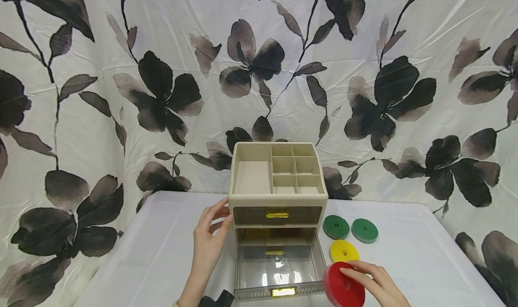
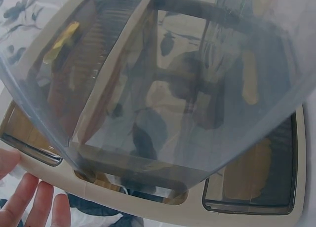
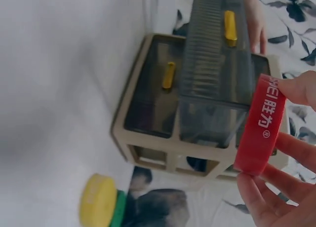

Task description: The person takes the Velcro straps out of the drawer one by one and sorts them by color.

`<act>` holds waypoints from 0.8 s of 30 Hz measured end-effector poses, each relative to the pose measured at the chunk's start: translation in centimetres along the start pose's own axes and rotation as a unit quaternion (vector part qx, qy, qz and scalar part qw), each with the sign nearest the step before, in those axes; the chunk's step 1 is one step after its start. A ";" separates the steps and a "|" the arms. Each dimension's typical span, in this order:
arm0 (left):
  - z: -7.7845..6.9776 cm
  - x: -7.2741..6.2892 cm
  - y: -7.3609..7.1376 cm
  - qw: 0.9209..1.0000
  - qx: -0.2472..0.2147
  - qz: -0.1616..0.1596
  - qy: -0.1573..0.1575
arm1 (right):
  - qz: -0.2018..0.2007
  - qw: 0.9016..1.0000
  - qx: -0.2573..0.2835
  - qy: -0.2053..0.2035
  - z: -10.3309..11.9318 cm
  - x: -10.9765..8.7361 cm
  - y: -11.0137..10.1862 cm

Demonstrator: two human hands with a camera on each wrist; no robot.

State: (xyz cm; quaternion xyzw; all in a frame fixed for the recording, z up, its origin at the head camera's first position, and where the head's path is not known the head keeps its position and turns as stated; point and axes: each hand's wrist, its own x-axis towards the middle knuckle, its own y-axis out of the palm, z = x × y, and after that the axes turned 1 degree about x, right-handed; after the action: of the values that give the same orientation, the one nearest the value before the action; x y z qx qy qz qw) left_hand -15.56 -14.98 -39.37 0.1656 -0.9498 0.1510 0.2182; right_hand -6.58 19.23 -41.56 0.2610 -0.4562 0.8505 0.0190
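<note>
A cream desktop organizer (image 1: 278,200) stands on the table, its clear middle drawer (image 1: 279,266) pulled out toward me. My left hand (image 1: 210,235) rests its fingertips and thumb against the organizer's left side, near the top drawer; in the left wrist view its fingers (image 2: 42,202) lie at the frame's edge. My right hand (image 1: 376,282) grips a red tape roll (image 1: 344,286) with white lettering, thumb on one side and fingers on the other. The roll is at the open drawer's front right corner, overlapping it in the head view. The drawer appears to hold nothing.
Right of the organizer lie a yellow roll (image 1: 344,251) and two green rolls (image 1: 336,227). The organizer's top has an open tray and several small compartments (image 1: 283,165). A black object (image 1: 218,299) is beside my left forearm. Floral cloth (image 1: 259,73) hangs behind the white table (image 1: 162,253).
</note>
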 end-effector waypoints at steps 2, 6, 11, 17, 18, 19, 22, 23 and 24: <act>0.0 0.0 0.0 1.000 -0.002 0.000 0.000 | -0.007 1.000 -0.002 0.015 -0.3 -0.6 0.3; 0.1 0.1 0.1 1.000 0.002 -0.005 -0.004 | -0.026 0.999 -0.004 0.030 -0.7 -1.6 0.7; 0.1 0.1 0.0 1.000 0.004 -0.002 -0.014 | -0.050 0.998 -0.012 0.034 -1.1 -2.3 1.3; 0.1 0.1 0.0 1.000 0.005 -0.001 -0.016 | -0.022 0.996 -0.025 0.085 -2.4 -2.7 2.3; 0.0 0.1 0.0 1.000 0.004 -0.001 -0.016 | -0.015 0.995 -0.025 0.091 -2.7 -2.8 2.4; 0.0 0.1 0.0 1.000 0.004 -0.001 -0.015 | -0.008 0.995 -0.025 0.095 -2.9 -2.8 2.5; 0.1 0.1 0.0 1.000 0.003 0.000 -0.016 | 0.005 0.994 -0.029 0.102 -3.7 -2.8 2.7; 0.1 0.1 0.0 1.000 0.004 0.000 -0.016 | 0.017 0.993 -0.029 0.112 -3.8 -2.7 2.8; 0.1 0.1 0.0 1.000 0.004 0.000 -0.016 | 0.032 0.992 -0.029 0.122 -3.9 -2.6 2.9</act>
State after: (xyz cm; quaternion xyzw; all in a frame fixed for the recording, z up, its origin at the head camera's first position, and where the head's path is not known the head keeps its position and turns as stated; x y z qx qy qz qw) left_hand -15.70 -15.01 -39.40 0.1686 -0.9527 0.1523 0.2018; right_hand -6.77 21.18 -46.72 0.1398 -0.4830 0.8626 0.0554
